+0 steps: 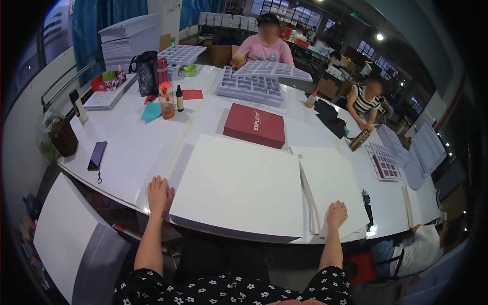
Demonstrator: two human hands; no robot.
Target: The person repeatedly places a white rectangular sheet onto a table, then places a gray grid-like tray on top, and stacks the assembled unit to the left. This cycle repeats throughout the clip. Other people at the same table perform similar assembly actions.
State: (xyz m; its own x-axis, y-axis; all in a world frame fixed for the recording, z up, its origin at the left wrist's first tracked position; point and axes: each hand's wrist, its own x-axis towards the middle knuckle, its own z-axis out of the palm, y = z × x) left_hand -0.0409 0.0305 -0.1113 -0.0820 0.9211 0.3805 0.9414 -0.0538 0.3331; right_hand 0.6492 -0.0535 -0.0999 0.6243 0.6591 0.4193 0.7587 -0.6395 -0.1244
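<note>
My left hand (160,194) lies on the white table (129,168) near its front edge, fingers stretched out, holding nothing. Just right of it is a thick stack of large white sheets (239,185). My right hand (336,214) rests with loosely bent fingers on a smaller pile of white boards (333,178), whose left edges are uneven. Nothing shows in its grip. Behind the big stack sits a closed dark red box (254,125) with lettering on its lid.
Across the table a person in pink (264,48) sits behind white grid trays (249,86). At right, another person handles a bottle (360,140). On the left are a phone (97,155), an orange-lidded bottle (166,101) and a brown container (63,137). More white sheets (66,229) stand lower left.
</note>
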